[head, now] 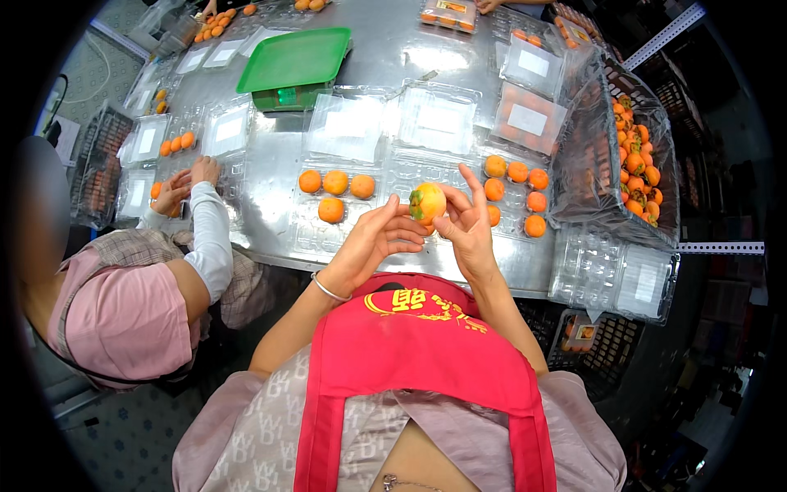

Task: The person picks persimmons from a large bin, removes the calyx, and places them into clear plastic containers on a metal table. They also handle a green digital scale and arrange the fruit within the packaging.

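An orange-yellow persimmon [431,200] with a green calyx is up in front of my apron, above the near edge of the metal table. My right hand [470,230] pinches it between thumb and fingers, with another finger stretched outward. Close on its left is my left hand [378,240], fingers apart; whether its fingertips touch the fruit behind is unclear. Beyond my left hand, a clear plastic clamshell [307,230] carries several persimmons [335,182]. Behind my right hand, another clamshell [513,206] holds more persimmons [518,172]. Between them lies a further clamshell [439,114], partly hidden.
A lined crate of persimmons [639,160] stands at the right, near stacked clamshells [615,270]. A scale with a green tray [298,58] sits farther back. At left, a co-worker's hands [184,181] work over clamshells. A black basket [605,350] is below the table, right.
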Demonstrator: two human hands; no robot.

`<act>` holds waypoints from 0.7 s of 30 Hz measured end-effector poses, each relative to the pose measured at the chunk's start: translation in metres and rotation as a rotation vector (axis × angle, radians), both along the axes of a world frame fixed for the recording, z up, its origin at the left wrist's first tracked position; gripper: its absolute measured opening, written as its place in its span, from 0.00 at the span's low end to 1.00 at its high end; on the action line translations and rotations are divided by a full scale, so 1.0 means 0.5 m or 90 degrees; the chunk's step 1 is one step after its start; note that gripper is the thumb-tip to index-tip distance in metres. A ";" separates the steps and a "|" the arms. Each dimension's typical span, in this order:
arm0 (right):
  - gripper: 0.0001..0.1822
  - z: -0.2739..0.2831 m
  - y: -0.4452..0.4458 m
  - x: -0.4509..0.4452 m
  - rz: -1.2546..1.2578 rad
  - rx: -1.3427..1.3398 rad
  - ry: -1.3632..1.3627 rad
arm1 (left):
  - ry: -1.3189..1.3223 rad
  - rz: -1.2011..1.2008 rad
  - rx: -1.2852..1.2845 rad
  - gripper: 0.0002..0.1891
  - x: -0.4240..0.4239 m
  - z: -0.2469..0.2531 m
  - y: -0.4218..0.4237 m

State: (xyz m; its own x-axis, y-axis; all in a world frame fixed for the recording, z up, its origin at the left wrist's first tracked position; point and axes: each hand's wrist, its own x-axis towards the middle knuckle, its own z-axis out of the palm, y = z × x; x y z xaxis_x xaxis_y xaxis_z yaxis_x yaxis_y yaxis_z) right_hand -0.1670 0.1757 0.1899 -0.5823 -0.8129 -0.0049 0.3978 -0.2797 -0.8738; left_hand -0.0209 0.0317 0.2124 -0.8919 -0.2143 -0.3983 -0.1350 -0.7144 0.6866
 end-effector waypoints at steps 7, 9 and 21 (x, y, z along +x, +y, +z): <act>0.51 0.017 -0.002 0.016 -0.006 0.039 -0.049 | 0.024 0.139 -0.361 0.23 -0.019 0.006 0.035; 0.49 0.015 -0.004 0.021 -0.007 0.055 -0.069 | 0.029 0.121 -0.486 0.24 -0.022 0.014 0.035; 0.48 0.113 0.072 -0.121 -0.452 0.089 0.451 | 0.004 0.203 -0.390 0.24 -0.004 -0.031 0.007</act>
